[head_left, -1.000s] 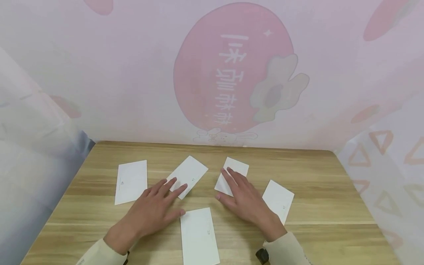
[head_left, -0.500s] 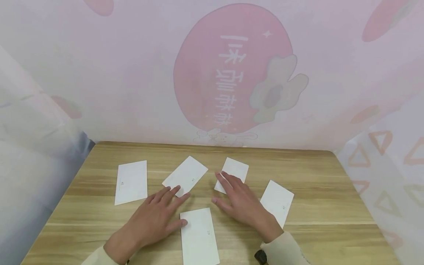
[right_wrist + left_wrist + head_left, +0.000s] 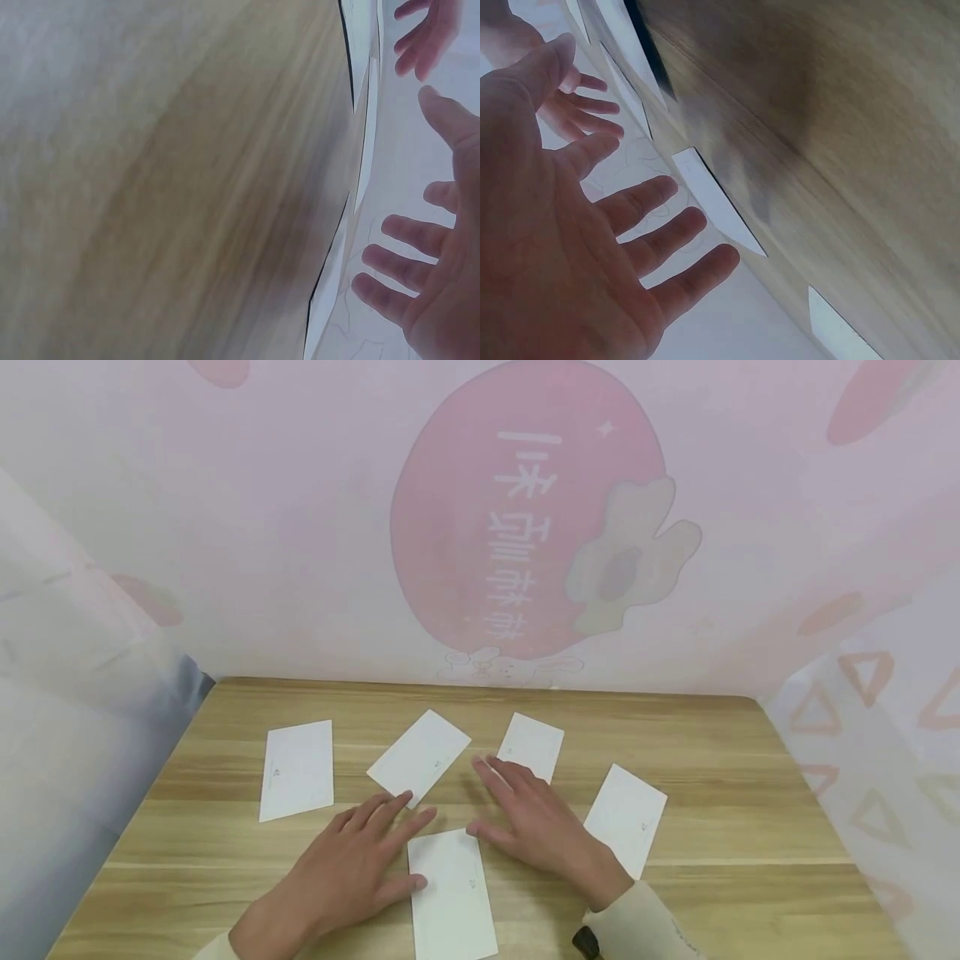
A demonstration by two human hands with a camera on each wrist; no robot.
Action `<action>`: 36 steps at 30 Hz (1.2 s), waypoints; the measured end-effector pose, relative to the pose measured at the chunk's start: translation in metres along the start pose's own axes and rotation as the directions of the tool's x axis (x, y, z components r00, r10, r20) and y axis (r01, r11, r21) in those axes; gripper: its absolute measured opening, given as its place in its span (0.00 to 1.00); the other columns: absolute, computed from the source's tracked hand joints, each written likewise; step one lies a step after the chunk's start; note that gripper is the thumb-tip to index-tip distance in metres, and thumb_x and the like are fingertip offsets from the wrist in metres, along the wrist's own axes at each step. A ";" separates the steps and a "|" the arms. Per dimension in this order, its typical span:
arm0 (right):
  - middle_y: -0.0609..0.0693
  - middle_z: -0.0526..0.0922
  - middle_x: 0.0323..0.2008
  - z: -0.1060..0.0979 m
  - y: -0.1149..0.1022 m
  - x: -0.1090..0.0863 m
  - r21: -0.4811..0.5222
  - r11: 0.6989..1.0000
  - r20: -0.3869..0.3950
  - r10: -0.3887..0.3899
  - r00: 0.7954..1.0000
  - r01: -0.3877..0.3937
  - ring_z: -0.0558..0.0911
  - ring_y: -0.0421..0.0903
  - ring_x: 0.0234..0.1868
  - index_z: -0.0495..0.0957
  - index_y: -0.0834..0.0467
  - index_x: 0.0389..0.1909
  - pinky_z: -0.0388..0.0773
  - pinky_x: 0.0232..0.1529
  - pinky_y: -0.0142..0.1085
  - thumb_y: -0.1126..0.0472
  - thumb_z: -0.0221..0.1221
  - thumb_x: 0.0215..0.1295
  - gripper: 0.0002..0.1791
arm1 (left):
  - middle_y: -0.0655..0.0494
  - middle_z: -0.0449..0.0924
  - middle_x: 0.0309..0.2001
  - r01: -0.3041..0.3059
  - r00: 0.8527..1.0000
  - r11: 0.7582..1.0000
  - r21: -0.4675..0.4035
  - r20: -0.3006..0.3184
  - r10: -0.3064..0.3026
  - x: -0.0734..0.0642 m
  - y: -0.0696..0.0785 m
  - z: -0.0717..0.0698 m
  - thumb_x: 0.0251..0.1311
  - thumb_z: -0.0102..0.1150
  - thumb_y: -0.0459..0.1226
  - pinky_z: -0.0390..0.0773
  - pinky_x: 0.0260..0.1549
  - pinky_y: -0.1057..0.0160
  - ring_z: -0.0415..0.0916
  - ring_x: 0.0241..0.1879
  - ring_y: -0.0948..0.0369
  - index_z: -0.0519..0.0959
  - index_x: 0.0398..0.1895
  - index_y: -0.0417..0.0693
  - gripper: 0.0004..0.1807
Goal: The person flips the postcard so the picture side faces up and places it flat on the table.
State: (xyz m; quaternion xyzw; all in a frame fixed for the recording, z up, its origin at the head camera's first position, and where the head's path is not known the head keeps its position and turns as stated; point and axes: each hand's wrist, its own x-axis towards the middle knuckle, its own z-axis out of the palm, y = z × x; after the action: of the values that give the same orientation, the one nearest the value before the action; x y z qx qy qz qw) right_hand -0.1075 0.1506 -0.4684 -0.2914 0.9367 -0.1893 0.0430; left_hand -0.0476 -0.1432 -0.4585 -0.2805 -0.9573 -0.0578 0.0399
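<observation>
Several white cards with small printed marks lie flat and apart on the wooden table. My left hand [image 3: 341,868], fingers spread and holding nothing, hovers between the far-left card [image 3: 297,760], the tilted card [image 3: 422,752] and the front card [image 3: 455,906]. Its thumb overlaps the front card's left edge in the head view. My right hand [image 3: 536,822] is spread out too, partly covering the back card [image 3: 536,743] and the right card [image 3: 626,818]. In the wrist views, a gap shows between the left fingers [image 3: 667,247] and the table, and likewise below the right fingers [image 3: 397,266].
The wood-grain tabletop [image 3: 750,827] ends at a pale pink printed backdrop [image 3: 300,527]. Fabric hangs along the left side [image 3: 82,718] and the right side [image 3: 885,735]. A dark band [image 3: 585,942] shows at the right wrist by the sleeve.
Both hands have drawn back a little toward the person, the right one also shifting left. More of the tilted card and the back card shows. The cards stay where they were.
</observation>
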 end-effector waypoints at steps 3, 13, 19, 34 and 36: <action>0.56 0.62 0.85 0.000 -0.003 0.000 -0.002 1.000 0.019 0.000 1.000 0.000 0.69 0.60 0.82 0.54 0.48 0.89 0.74 0.75 0.62 0.33 0.60 0.78 0.48 | 0.50 0.73 0.78 -0.018 1.000 1.000 -0.010 0.002 0.018 -0.003 0.001 -0.001 0.69 0.63 0.66 0.81 0.64 0.40 0.73 0.74 0.46 0.70 0.82 0.66 0.41; 0.54 0.66 0.83 0.005 -0.010 0.004 -0.059 0.997 0.057 -0.049 0.997 0.052 0.73 0.56 0.78 0.57 0.47 0.88 0.77 0.74 0.56 0.34 0.67 0.73 0.50 | 0.51 0.69 0.81 -0.024 0.995 0.998 -0.057 0.091 0.029 -0.013 0.009 0.000 0.67 0.63 0.69 0.78 0.67 0.37 0.71 0.77 0.43 0.67 0.84 0.65 0.46; 0.53 0.69 0.82 0.007 -0.014 0.005 -0.072 0.994 0.069 -0.076 0.995 0.081 0.75 0.55 0.76 0.59 0.47 0.86 0.78 0.72 0.54 0.34 0.68 0.71 0.50 | 0.50 0.69 0.81 -0.046 0.996 0.999 -0.012 0.073 0.047 -0.017 0.013 0.001 0.66 0.62 0.71 0.80 0.66 0.39 0.71 0.77 0.43 0.67 0.84 0.63 0.47; 0.46 0.73 0.77 0.015 -0.020 0.008 -0.143 0.979 0.057 -0.139 0.989 0.146 0.80 0.49 0.65 0.62 0.45 0.84 0.82 0.61 0.47 0.32 0.70 0.67 0.50 | 0.50 0.69 0.80 -0.115 0.993 0.990 0.084 0.042 0.111 -0.025 0.019 0.014 0.59 0.57 0.80 0.82 0.62 0.42 0.73 0.75 0.45 0.70 0.82 0.60 0.54; 0.46 0.73 0.76 0.016 -0.021 0.009 -0.147 0.978 0.058 -0.140 0.988 0.148 0.80 0.48 0.65 0.63 0.45 0.83 0.82 0.60 0.46 0.31 0.71 0.66 0.50 | 0.50 0.69 0.81 -0.120 0.992 0.988 0.096 0.055 0.115 -0.026 0.020 0.016 0.58 0.56 0.81 0.83 0.62 0.42 0.73 0.75 0.46 0.70 0.82 0.61 0.55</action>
State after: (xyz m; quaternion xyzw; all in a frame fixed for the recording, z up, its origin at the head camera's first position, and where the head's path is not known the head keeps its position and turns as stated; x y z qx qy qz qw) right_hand -0.1006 0.1248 -0.4752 -0.3653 0.9235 -0.1134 0.0290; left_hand -0.0155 -0.1386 -0.4757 -0.3355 -0.9415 -0.0007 0.0335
